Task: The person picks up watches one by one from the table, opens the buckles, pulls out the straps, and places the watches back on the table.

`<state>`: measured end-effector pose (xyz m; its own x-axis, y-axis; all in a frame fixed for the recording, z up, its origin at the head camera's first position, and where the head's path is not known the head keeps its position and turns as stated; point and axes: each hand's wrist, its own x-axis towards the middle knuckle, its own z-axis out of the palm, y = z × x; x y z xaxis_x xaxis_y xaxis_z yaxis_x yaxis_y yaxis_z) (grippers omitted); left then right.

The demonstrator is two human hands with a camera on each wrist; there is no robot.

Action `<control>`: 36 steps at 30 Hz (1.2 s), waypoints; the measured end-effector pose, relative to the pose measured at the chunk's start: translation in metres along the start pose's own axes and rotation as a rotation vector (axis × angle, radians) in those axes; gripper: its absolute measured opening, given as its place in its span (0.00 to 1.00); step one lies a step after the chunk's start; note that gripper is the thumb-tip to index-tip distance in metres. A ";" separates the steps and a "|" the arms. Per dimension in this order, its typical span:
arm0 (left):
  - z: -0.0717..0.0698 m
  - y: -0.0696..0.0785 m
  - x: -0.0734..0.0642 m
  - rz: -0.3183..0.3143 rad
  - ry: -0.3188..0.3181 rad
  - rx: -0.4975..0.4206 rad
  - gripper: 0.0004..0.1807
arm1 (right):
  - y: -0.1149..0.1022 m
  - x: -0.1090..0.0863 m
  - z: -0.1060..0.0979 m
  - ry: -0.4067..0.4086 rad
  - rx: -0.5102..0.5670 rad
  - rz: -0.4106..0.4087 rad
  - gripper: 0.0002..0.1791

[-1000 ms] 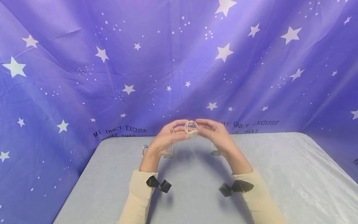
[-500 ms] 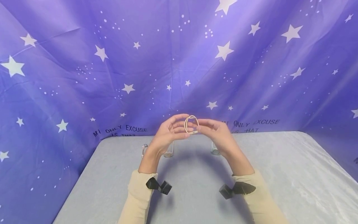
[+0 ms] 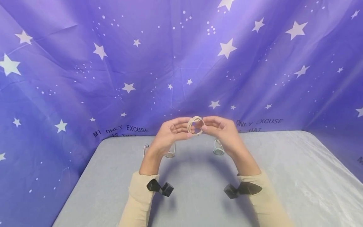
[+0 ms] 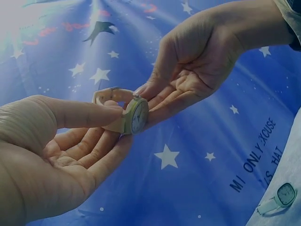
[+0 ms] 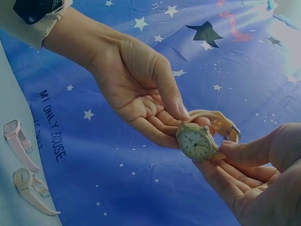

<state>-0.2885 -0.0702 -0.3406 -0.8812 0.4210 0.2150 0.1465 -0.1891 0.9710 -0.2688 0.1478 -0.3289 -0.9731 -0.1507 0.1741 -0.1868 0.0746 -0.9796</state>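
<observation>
Between both hands, raised above the table, is a cream-coloured wristwatch (image 5: 195, 144) with a round dial, its strap bent into a loop. My left hand (image 3: 167, 135) pinches one side of the watch between thumb and fingers. On the opposite side my right hand (image 3: 222, 134) pinches it too, with the thumb near the case. The right wrist view shows the numbered dial and the strap's metal buckle. In the left wrist view the dial (image 4: 139, 117) appears edge-on, with the crown beside the right thumb.
On the grey cloth-covered table (image 3: 193, 195) lie a green watch (image 3: 218, 151) behind the right wrist, a round-faced watch (image 5: 28, 181) and a pink square-faced watch (image 5: 18, 141) behind the left. A purple star-printed curtain (image 3: 158, 63) hangs behind the table's far edge.
The watch has been turned between the fingers, so its loop faces the head view differently. Both hands stay raised, the right having shifted slightly right. The view has tilted a little.
</observation>
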 end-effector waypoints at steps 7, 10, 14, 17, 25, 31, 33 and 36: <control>-0.003 0.002 0.000 0.001 0.000 -0.003 0.30 | -0.002 0.001 -0.002 0.023 0.009 -0.016 0.20; -0.004 0.004 0.000 0.002 0.001 -0.003 0.30 | -0.004 0.002 -0.001 0.038 -0.006 -0.025 0.20; -0.004 0.003 -0.002 -0.020 0.018 0.026 0.26 | -0.002 0.000 -0.001 0.036 -0.006 -0.023 0.20; -0.003 0.002 -0.003 -0.026 0.036 0.052 0.22 | -0.001 -0.002 0.000 0.026 -0.002 -0.019 0.21; 0.001 -0.002 0.000 0.017 0.085 0.114 0.15 | 0.000 -0.001 -0.001 -0.025 -0.068 -0.019 0.23; 0.003 -0.006 -0.001 0.058 0.059 0.211 0.14 | 0.001 -0.002 0.000 -0.069 -0.118 -0.057 0.25; 0.004 -0.007 -0.002 0.073 0.032 0.230 0.14 | 0.001 -0.003 0.002 -0.067 -0.160 -0.080 0.23; 0.005 -0.007 -0.001 0.091 -0.001 0.248 0.13 | 0.001 -0.002 0.004 -0.062 -0.236 -0.118 0.19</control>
<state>-0.2858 -0.0645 -0.3474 -0.8586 0.4134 0.3031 0.3313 -0.0035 0.9435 -0.2662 0.1444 -0.3306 -0.9339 -0.2313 0.2726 -0.3322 0.2799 -0.9007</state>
